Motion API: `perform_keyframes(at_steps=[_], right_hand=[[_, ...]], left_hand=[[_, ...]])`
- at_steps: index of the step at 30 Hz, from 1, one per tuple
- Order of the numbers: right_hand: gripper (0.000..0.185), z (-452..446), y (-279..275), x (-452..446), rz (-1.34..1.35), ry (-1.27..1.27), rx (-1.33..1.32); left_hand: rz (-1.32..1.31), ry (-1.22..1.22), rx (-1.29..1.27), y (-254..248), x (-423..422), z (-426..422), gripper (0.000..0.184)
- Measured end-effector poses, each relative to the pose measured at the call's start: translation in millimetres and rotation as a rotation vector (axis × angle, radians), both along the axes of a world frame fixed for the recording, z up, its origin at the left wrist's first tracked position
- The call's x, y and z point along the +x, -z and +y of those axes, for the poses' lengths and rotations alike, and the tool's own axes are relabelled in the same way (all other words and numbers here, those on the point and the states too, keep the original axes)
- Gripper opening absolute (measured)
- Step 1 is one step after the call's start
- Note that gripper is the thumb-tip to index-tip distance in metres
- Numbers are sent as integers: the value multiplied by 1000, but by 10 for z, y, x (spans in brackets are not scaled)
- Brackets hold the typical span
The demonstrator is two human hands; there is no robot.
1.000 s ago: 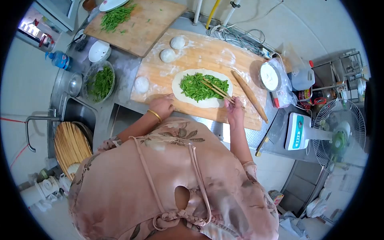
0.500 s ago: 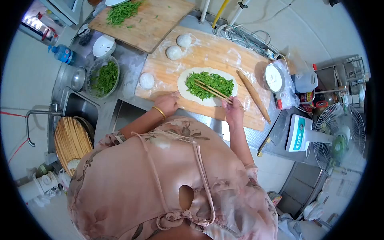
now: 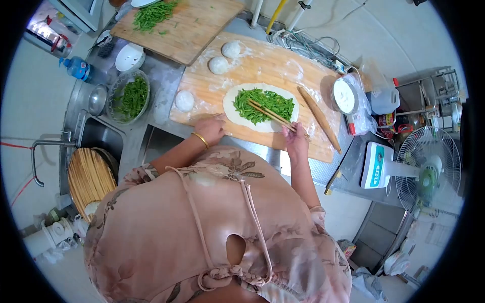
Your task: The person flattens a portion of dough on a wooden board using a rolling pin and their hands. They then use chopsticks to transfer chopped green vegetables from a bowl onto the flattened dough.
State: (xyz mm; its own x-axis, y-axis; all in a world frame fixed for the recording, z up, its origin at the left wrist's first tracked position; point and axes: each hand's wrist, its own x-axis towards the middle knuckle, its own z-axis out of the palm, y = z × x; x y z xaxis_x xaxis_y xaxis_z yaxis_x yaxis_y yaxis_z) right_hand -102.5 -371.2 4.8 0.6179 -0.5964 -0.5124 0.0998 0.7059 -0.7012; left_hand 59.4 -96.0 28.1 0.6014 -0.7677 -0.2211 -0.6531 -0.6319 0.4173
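Note:
A flat oval of rolled dough [image 3: 231,107] lies on the floured wooden board [image 3: 197,86], topped with a spread layer of chopped green vegetable [image 3: 252,115]. My right hand [image 3: 297,141] is closed round a pair of wooden chopsticks [image 3: 270,114], whose tips reach into the greens. At the board's front edge rests my left hand [image 3: 210,129], just left of the dough. It holds nothing that I can see, and its fingers lie loosely on the edge. A wooden rolling pin [image 3: 319,119] lies to the right of the dough.
Three dough balls [image 3: 185,101] sit on the board's left side. A glass bowl [image 3: 112,110] of greens stands left, near the sink. Behind is a cutting board [image 3: 202,30] with more greens. To the right are a flour bowl [image 3: 344,96], a scale [image 3: 374,164] and a fan [image 3: 427,169].
The chopstick tips have shifted slightly within the greens, which look a little more evenly spread. My left hand stays at the board's edge.

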Motion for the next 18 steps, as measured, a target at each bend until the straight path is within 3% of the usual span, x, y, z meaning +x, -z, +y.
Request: perform_keyframes(at_steps=[2,5,8,18], right_hand=[[28,-88,41,-90,-4,72,21],[31,-141,115,-183,55,166,67],[33,-105,219,-253,40,120,118],[28,47,124,-188,64,5,-17]], left_hand=[[91,-52,139,-232,-12,-66,29],[15,29,72,-65,39,-18,30],[-47,30,-21,25,18,-2,32],[11,4,79,-134,7,-52,34]])
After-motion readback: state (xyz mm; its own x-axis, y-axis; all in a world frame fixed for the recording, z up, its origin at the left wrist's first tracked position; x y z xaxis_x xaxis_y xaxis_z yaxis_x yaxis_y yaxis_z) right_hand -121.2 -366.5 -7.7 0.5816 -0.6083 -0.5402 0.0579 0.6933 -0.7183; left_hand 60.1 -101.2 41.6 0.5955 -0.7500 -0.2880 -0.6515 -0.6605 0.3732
